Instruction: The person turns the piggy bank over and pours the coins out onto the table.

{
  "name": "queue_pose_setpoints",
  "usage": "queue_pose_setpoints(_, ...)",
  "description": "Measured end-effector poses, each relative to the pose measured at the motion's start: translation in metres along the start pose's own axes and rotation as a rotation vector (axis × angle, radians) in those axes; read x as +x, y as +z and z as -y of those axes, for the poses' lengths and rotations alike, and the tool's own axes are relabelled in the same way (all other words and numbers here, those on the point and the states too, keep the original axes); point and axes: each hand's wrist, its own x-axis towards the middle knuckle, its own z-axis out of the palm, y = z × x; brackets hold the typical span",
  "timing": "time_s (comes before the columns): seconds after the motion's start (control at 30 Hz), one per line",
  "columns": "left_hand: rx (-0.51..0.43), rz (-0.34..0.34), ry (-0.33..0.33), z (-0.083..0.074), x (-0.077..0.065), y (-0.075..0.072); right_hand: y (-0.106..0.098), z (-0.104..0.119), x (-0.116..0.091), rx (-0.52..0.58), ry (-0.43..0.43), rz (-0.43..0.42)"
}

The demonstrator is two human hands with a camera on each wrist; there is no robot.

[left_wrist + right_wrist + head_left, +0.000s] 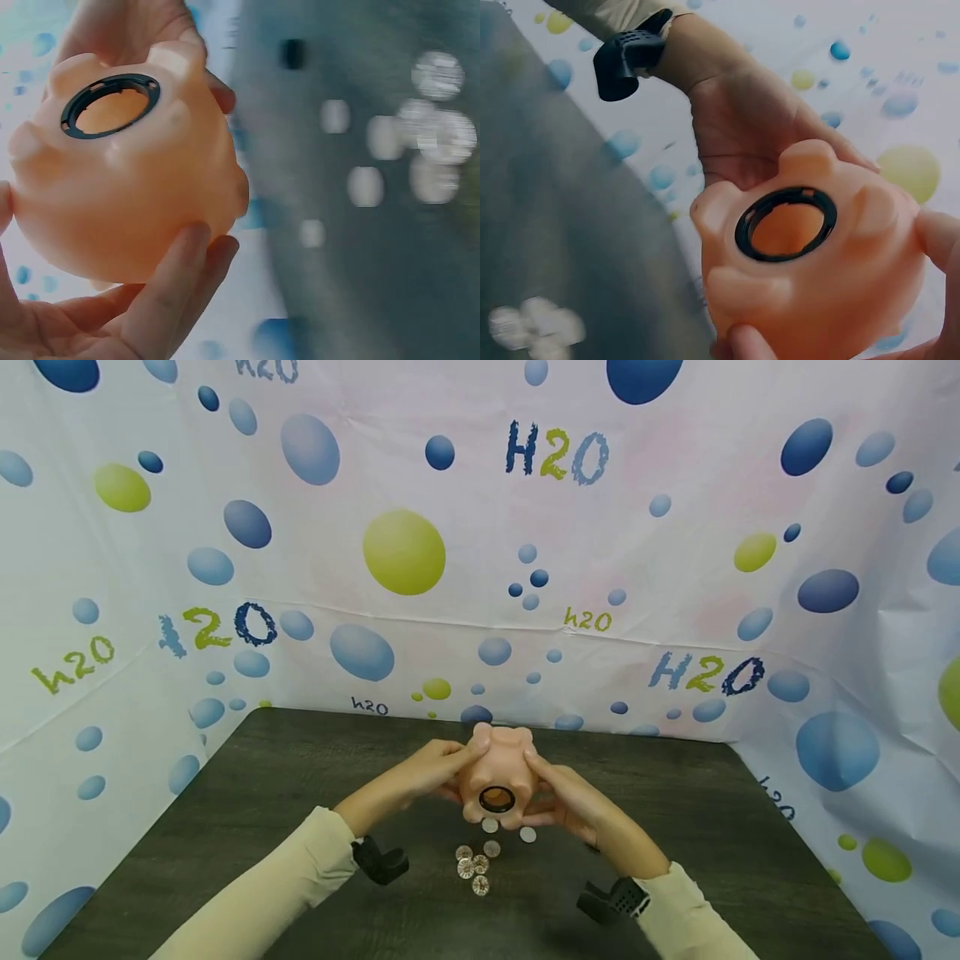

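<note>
A pink piggy bank (498, 767) is held up above the table between both hands. My left hand (429, 768) grips its left side, thumb near the top; in the left wrist view the left fingers (169, 292) curl against its body. My right hand (573, 802) holds the other side, its thumb on the upper part. The underside is turned toward me, showing stubby feet and an uncovered round hole with a black ring (744, 238). Below the bank lie several coins (481, 885), some silvery and some with a pattern.
The dark wood-grain table (300, 793) carries the coins near its middle. A small black object (292, 54) lies on it, blurred. A white curtain (480, 510) with blue and green bubbles surrounds the table's back and sides.
</note>
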Motion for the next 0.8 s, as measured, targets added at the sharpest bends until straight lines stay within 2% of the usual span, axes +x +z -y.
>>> queue_pose_setpoints(0.07,0.023,-0.028,0.087,-0.012,-0.002,-0.004,0.001,0.013,-0.002,-0.057,-0.113,-0.009)
queue_pose_setpoints(0.17,0.058,-0.069,0.302,-0.021,-0.007,-0.009,0.003,0.019,-0.006,-0.186,-0.386,-0.026)
queue_pose_setpoints(0.23,0.086,-0.060,0.449,-0.016,-0.011,-0.011,0.004,0.011,-0.007,-0.268,-0.555,-0.024)
queue_pose_setpoints(0.3,0.111,-0.022,0.535,0.000,-0.012,-0.012,0.003,-0.006,-0.003,-0.341,-0.657,-0.009)
queue_pose_setpoints(0.37,0.144,0.010,0.537,0.024,-0.013,-0.010,0.000,-0.029,0.002,-0.376,-0.662,0.019)
queue_pose_setpoints(0.43,0.185,0.016,0.503,0.047,-0.013,-0.006,-0.002,-0.048,0.007,-0.399,-0.617,0.034)
queue_pose_setpoints(0.5,0.205,0.009,0.456,0.061,-0.013,-0.004,-0.003,-0.059,0.011,-0.386,-0.568,0.056)
queue_pose_setpoints(0.6,0.187,0.008,0.439,0.067,-0.013,-0.003,-0.003,-0.062,0.012,-0.335,-0.535,0.083)
queue_pose_setpoints(0.8,0.179,0.026,0.421,0.062,-0.010,-0.006,-0.004,-0.061,0.013,-0.319,-0.540,0.069)
